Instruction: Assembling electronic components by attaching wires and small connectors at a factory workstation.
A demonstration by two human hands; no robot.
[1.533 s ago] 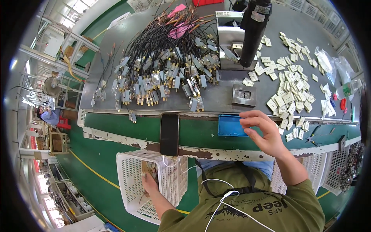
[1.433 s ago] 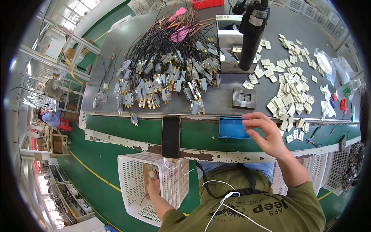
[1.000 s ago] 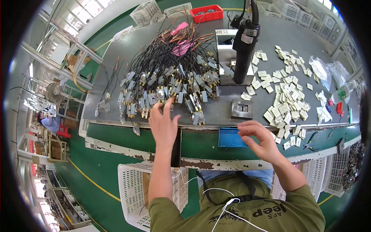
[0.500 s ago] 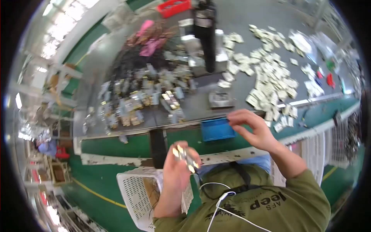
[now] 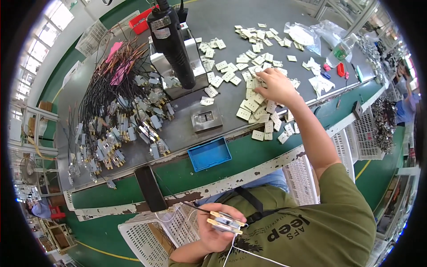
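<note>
My left hand (image 5: 214,229) is closed around a small cabled part (image 5: 226,222) with brass-coloured strips and a grey body, held low before my shirt. A black cable runs from it past my fingers. Over the pile of cream rectangular plates (image 5: 252,103) on the right of the bench reaches my right hand (image 5: 278,86). Its thumb and fingers are apart and touch the pile; whether a plate lies under the fingertips is hidden. Left of that pile is a metal block fixture (image 5: 207,118) with a recessed middle. A blue tray (image 5: 209,154) sits at the bench's near edge.
A black cylindrical tool head (image 5: 173,46) stands over a metal machine base. Many cabled parts (image 5: 115,133) are heaped on the left. A dark phone-like slab (image 5: 150,188) lies on the green edge. A bottle (image 5: 341,51) and plastic bags are far right; white baskets (image 5: 149,240) stand below.
My right hand has moved from beside the blue tray out to the plate pile. My left hand has come lower and closer to my body, still holding the cabled part. The view has shifted.
</note>
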